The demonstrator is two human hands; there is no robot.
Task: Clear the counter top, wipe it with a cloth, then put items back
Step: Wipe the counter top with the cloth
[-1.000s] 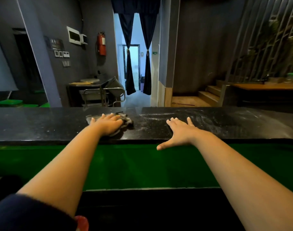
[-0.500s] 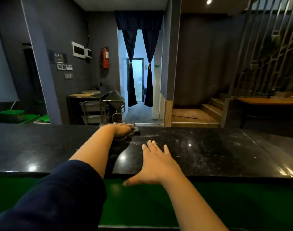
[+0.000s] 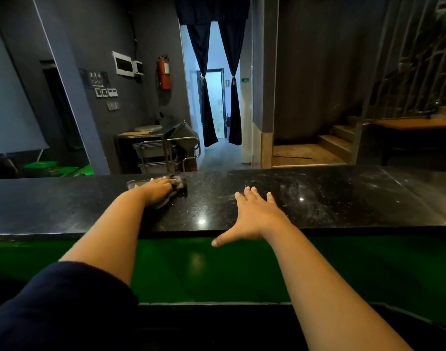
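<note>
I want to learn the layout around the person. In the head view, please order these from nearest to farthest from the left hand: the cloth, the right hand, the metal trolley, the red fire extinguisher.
1. cloth: under the left hand on the counter.
2. right hand: on the counter's near edge, to the right.
3. metal trolley: on the floor behind the counter.
4. fire extinguisher: on the far wall, above the trolley.

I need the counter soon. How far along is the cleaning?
Clearing looks done: nothing but the cloth lies on the counter. Wiping is in hand: the left hand presses the cloth, the right hand rests flat. Smears remain on the right; items aren't back.
</note>
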